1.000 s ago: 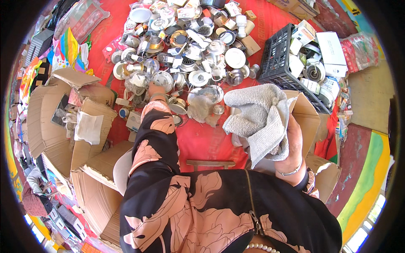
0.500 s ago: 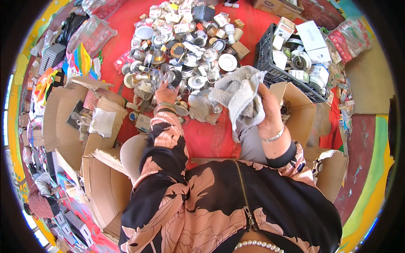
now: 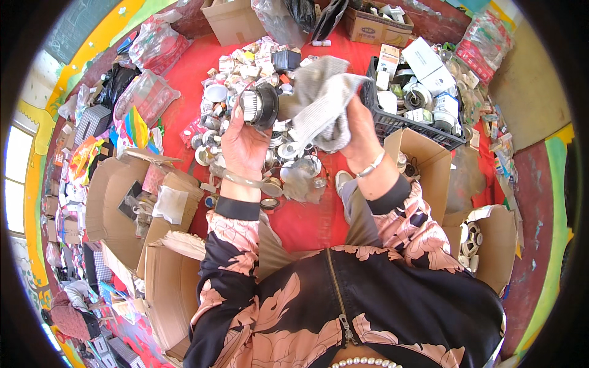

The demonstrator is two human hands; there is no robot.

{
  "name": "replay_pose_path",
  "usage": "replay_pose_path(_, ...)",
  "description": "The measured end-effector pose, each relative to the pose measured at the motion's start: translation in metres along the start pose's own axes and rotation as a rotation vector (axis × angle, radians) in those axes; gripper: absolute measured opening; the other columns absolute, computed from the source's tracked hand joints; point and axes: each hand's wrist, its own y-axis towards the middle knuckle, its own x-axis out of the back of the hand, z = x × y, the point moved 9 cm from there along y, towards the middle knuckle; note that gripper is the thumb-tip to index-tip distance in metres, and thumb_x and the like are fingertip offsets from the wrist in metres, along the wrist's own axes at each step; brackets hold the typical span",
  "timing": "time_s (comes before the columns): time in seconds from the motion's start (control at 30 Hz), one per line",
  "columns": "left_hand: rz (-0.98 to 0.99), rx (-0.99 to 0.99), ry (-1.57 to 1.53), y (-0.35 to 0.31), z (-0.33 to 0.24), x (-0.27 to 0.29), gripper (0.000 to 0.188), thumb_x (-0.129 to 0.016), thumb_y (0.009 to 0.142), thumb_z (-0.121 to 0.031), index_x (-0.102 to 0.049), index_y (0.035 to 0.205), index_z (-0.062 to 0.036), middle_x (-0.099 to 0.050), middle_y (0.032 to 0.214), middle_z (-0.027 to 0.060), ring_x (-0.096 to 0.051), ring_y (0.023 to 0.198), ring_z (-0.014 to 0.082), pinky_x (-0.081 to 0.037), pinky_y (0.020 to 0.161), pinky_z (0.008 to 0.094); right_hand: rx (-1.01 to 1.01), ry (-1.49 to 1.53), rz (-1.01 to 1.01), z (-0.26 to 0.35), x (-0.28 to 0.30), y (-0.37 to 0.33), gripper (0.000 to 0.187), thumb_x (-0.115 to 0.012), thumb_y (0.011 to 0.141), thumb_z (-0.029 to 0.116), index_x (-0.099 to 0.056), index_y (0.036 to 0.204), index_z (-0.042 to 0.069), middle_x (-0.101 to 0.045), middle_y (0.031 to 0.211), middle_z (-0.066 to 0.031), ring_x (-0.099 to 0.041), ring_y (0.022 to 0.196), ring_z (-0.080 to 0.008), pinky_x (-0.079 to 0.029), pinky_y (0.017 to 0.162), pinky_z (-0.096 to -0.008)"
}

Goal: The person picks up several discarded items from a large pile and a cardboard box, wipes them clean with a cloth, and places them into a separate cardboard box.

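Raised in front of me, my left hand (image 3: 243, 144) is closed round a downlight (image 3: 262, 105) with a black ring and a pale finned body. My right hand (image 3: 361, 132) grips a grey ribbed cloth (image 3: 331, 110), whose loose folds hang toward the downlight. Whether the cloth touches it I cannot tell. Behind and below both hands spreads a heap of lamps and small boxes (image 3: 216, 93) on red sheeting (image 3: 196, 64). A crumpled pale cloth or bag (image 3: 304, 184) lies at the heap's near edge.
To the right stands a black crate (image 3: 423, 132) full of lamps and boxes. Open cardboard boxes (image 3: 426, 172) flank me, one at the lower right (image 3: 494, 245) holding round lamp parts. More cartons (image 3: 123, 202) stand at the left. A person (image 3: 70, 316) sits at the far lower left.
My left hand has lifted the downlight from the heap, up and toward the cloth. My right hand has brought the cloth left and away from me. The view has tilted upward.
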Motion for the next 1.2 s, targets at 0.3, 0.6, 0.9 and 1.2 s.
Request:
replay_pose_path(0.3, 0.141, -0.051, 0.336, -0.012, -0.002, -0.019, 0.053, -0.062, 0.073, 0.004, -0.045, 0.122, -0.0042, -0.053, 0.111, 0.0067, -0.051, 0.104, 0.0169, -0.041, 0.091, 0.0295, 0.093, -0.314, -0.143, -0.052, -0.013, 0.023, 0.023, -0.047, 0.087, 0.002, -0.055, 0.109, 0.001, -0.061, 0.095, -0.0043, -0.058, 0.079, -0.0104, -0.048, 0.069, -0.0229)
replay_pose_path(0.6, 0.297, -0.067, 0.725, -0.018, -0.016, -0.026, 0.057, -0.065, 0.07, 0.006, -0.044, 0.123, -0.0023, -0.05, 0.116, 0.0078, -0.05, 0.104, 0.0147, -0.039, 0.092, 0.0282, -0.085, -0.275, 0.044, -0.057, -0.019, 0.025, 0.023, -0.048, 0.089, 0.009, -0.053, 0.11, 0.001, -0.061, 0.094, -0.0053, -0.06, 0.081, -0.012, -0.049, 0.07, -0.0249)
replay_pose_path(0.9, 0.027, -0.313, 0.695, -0.001, -0.019, 0.018, 0.043, -0.063, 0.08, -0.016, -0.045, 0.115, 0.0006, -0.052, 0.108, 0.0076, -0.049, 0.095, 0.0148, -0.039, 0.086, 0.0282, 0.277, -0.075, -0.021, -0.021, -0.008, 0.028, 0.025, -0.053, 0.086, 0.01, -0.053, 0.11, 0.003, -0.061, 0.1, -0.0082, -0.061, 0.087, -0.0179, -0.051, 0.077, -0.0301)
replay_pose_path(1.2, -0.143, 0.038, 0.192, -0.006, 0.029, 0.032, 0.033, -0.051, 0.087, -0.03, -0.054, 0.11, -0.0062, -0.058, 0.108, 0.0055, -0.054, 0.102, 0.0192, -0.041, 0.09, 0.0353, 0.167, -0.301, -0.141, -0.059, -0.003, 0.023, 0.014, -0.045, 0.087, 0.003, -0.057, 0.092, 0.001, -0.061, 0.081, -0.0036, -0.058, 0.073, -0.0114, -0.047, 0.064, -0.0238)
